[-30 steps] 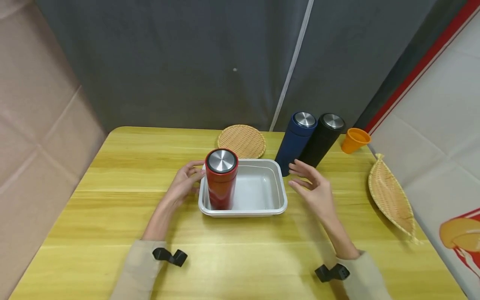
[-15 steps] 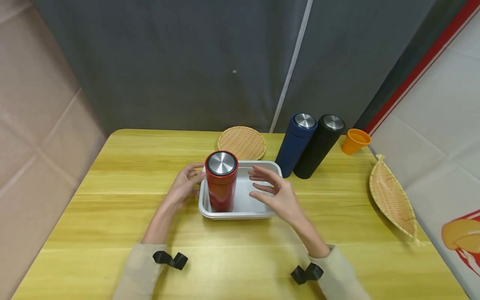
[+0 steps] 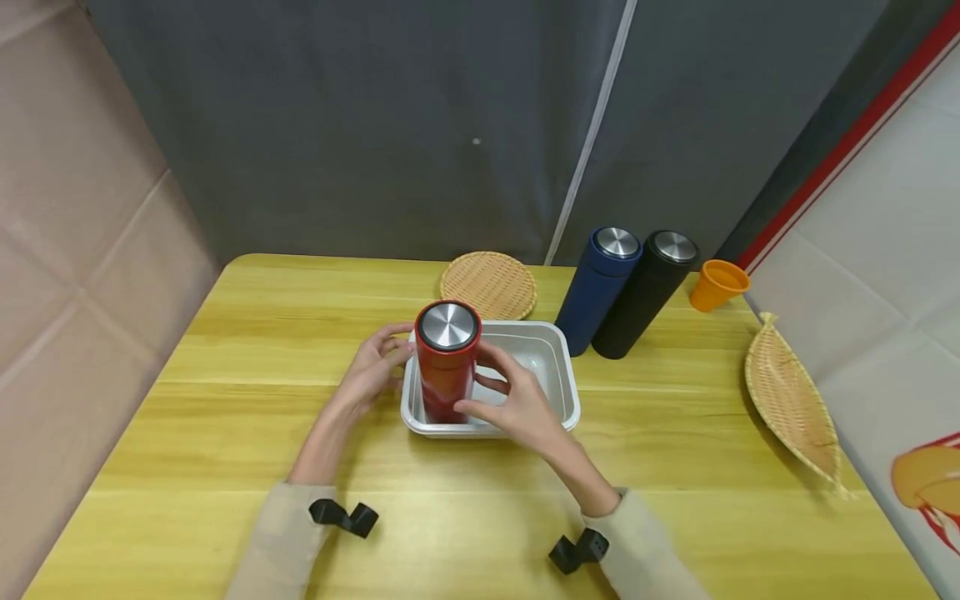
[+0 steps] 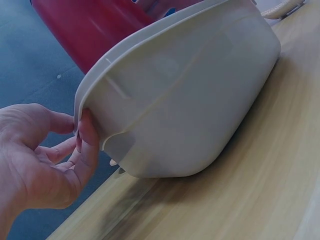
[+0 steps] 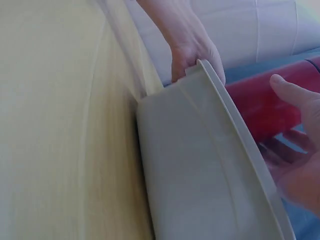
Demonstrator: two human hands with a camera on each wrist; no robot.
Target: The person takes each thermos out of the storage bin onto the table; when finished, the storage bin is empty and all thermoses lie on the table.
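Observation:
A red vacuum flask [image 3: 444, 382] with a brushed metal lid stands upright in the left end of a light grey plastic tray [image 3: 542, 358]. My left hand [image 3: 370, 367] pinches the tray's left rim between thumb and finger, plain in the left wrist view, where the tray wall [image 4: 190, 100] fills the middle. My right hand [image 3: 521, 407] is over the tray, thumb in front of the flask and fingers at its right side. In the right wrist view, the thumb and loosely bent fingers lie either side of the flask [image 5: 267, 102]; firm contact cannot be made out.
Blue [image 3: 595, 292] and black [image 3: 643, 296] flasks stand just beyond the tray's right back corner. An orange cup [image 3: 717, 285] sits farther right. A round woven mat [image 3: 489, 285] lies behind the tray. A leaf-shaped woven basket [image 3: 793, 402] lies by the table's right edge.
My right hand has moved left, from beside the blue flask across the tray to the red flask. My left hand stays at the tray's left rim. The flask stands in the same place.

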